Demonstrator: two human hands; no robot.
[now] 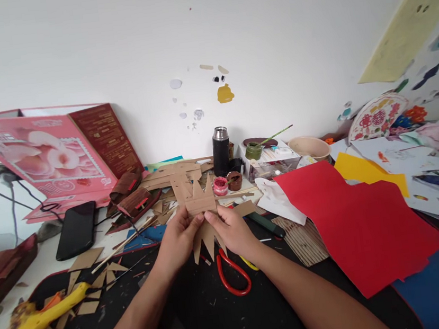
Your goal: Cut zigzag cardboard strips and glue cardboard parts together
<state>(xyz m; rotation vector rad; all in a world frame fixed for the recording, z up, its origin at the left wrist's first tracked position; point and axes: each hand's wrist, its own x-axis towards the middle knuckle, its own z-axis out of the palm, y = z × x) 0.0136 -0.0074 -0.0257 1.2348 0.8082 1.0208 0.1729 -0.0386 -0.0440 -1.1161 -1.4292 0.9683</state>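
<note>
Centrally, the left hand [179, 240] and the right hand [234, 230] hold a spiky cardboard piece [201, 204] between them, raised over a dark mat [212, 315] on the white surface [49, 260]. The fingers of each hand are closed in a pinch on it, thumbs side by side on the near face, the other fingers mostly hidden behind. Points of cardboard stick up above the hands, and more hang below them — whether all belong to one piece, I cannot tell

Just below, a red handle loop [235, 285] lies on the mat; a dark green tool [266, 225] rests to the right, beside a sheet of corrugated cardboard [298, 240]. A large red sheet [354, 222] spreads farther right, partly over a yellow sheet [368, 175]

Behind the hands stand a black bottle [222, 153], a jar of red paint [220, 186] and a jar of brown paint [235, 180]. Over to the left are a black phone [76, 230], a yellow glue gun [42, 319] among cardboard scraps [88, 307], and a pink box [48, 153] against the wall
</note>
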